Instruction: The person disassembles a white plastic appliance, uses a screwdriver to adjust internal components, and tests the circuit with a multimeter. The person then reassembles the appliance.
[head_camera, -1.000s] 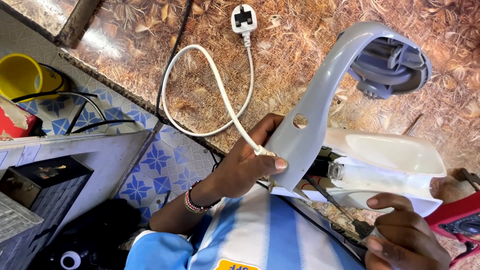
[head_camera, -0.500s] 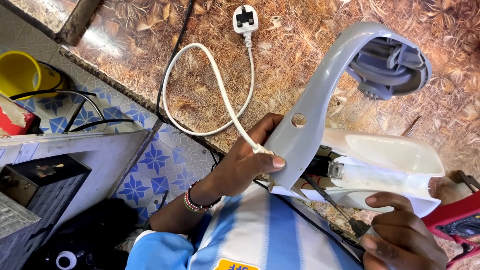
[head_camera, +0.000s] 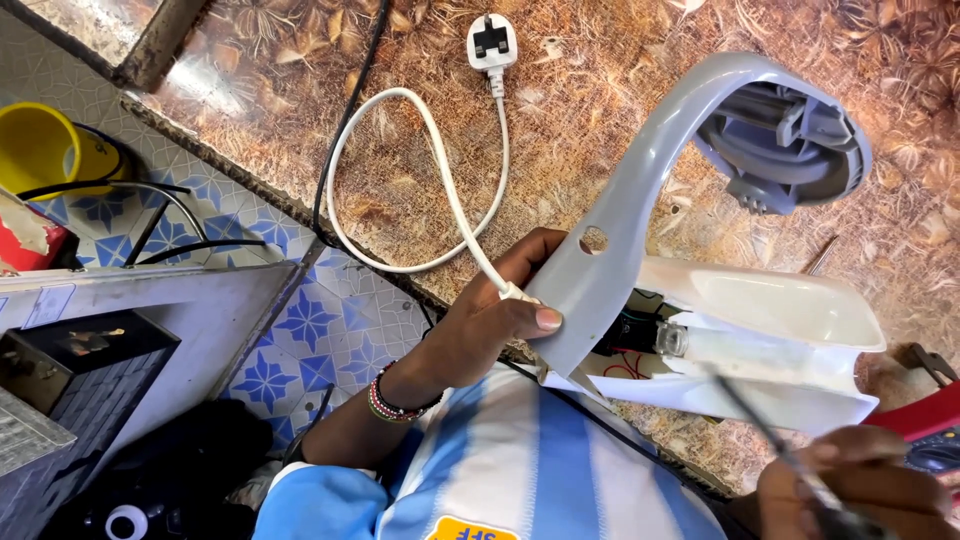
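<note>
The left hand (head_camera: 490, 320) was curled around the grey handle (head_camera: 640, 230) of an opened iron, thumb pressed on its side. The handle stood up over the brown table (head_camera: 300, 150). The white body (head_camera: 770, 340) lay just right of the handle, with small wires showing inside. The right hand (head_camera: 850, 495) was low and right of the handle, fingers closed on a thin tool (head_camera: 770, 440) that pointed into the body. The white cord (head_camera: 440, 200) looped left of the handle, and its plug (head_camera: 491, 40) lay above the loop. A yellow cup (head_camera: 40, 145) sat far left.
</note>
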